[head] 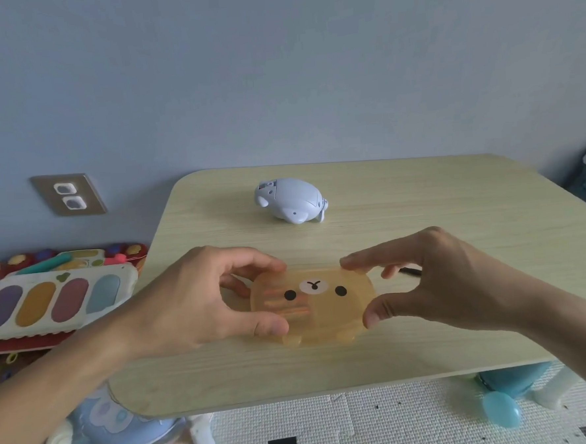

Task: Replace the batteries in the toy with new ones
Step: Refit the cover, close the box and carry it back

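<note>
Hands on a bear-face case (315, 304), translucent orange plastic, lying flat near the front-middle of the desk (460, 280). Left hand (200, 299) pinches its left side, thumb on the near edge, fingers on the far edge; right hand (435, 278) does the same on the right, thumb low, forefinger on the far edge by the ear. Both hands closed on it, not wide. Case looks light, rigid, smooth, prob. a bit slippery; edges are the sensible grip, w/ the lid likely prying up at the rim. Striped shapes show through the left half, maybe the new batteries, can't tell for sure. Toy (292, 201), pale blue-grey w/ stubby feet, sits well apart toward the back of the desk, tipped over so its underside w/ some panel faces up-left; hard plastic, light, best held round the body. No brand or readable text on case or toy; some printed characters on packaging on the floor (331, 425), too blurred to read.
</note>
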